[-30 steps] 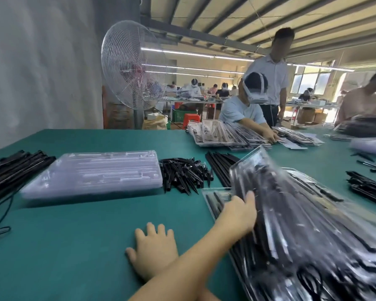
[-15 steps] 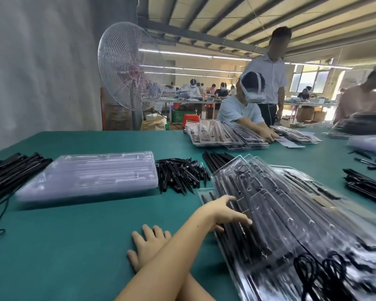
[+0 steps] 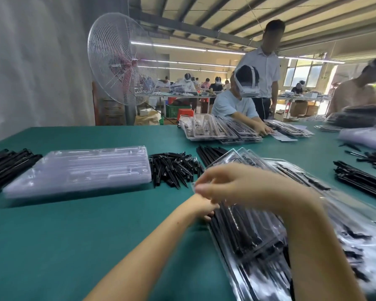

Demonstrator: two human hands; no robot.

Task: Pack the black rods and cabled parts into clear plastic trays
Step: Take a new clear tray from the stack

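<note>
**Square up the filled stack at its near left corner**

Both hands meet at the near left corner of the filled trays [image 3: 234,153], a fanned, slanting stack that runs from the centre of the frame to the lower right. The right hand [image 3: 237,185] hovers over that corner, its fingers pointing to the left of the frame and smeared by motion. A glint of clear plastic sits at its fingertips, but I cannot tell whether it pinches a tray edge or hangs loose. The left hand [image 3: 207,211] is mostly hidden beneath it, with fingertips at the stack's left edge beside the packed black rods [image 3: 243,231]. Its grip cannot be told either.

The step looks like settling or aligning this stack. To do it well, press on the rims rather than the thin lids. Push in from the left edge with flat fingers while the other hand steadies the top, and bring the fanned far corners into line so nothing slides. The clear plastic probably flexes, so a squeeze in the middle could pop rods out of their slots.

Supplies lie on the green table [image 3: 74,246]. The empty trays [image 3: 85,168] are at centre left, with a pile of short black pointed parts [image 3: 174,168] just right of them. Loose rods [image 3: 9,164] lie at the left edge. The cabled parts show only as blurred dark loops inside the trays at lower right
</note>
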